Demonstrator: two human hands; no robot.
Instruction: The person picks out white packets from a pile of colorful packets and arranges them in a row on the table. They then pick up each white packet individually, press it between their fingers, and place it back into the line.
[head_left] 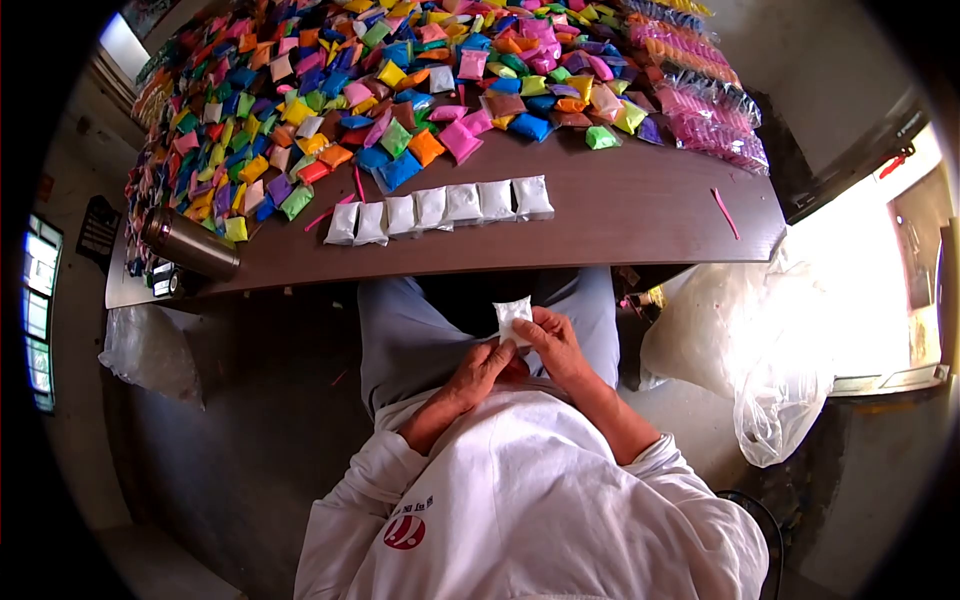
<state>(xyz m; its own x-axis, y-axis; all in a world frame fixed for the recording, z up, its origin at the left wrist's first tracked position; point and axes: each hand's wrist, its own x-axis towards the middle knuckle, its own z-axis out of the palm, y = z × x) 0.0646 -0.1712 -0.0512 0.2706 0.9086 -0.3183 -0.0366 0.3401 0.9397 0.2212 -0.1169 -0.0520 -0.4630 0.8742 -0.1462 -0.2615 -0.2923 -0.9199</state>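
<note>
Over my lap, just off the table's near edge, I hold a small white packet in clear plastic. My right hand grips its right side, with the thumb pressed on its front. Closed around the packet's lower left side is my left hand; part of its fingers is hidden. In front of me, a row of several similar white packets lies side by side on the brown table.
A large pile of colourful packets covers the table's back and left. Stacked packet strips lie at the right. A metal flask lies at the left edge. Plastic bags hang at the right, and a pink strip is nearby.
</note>
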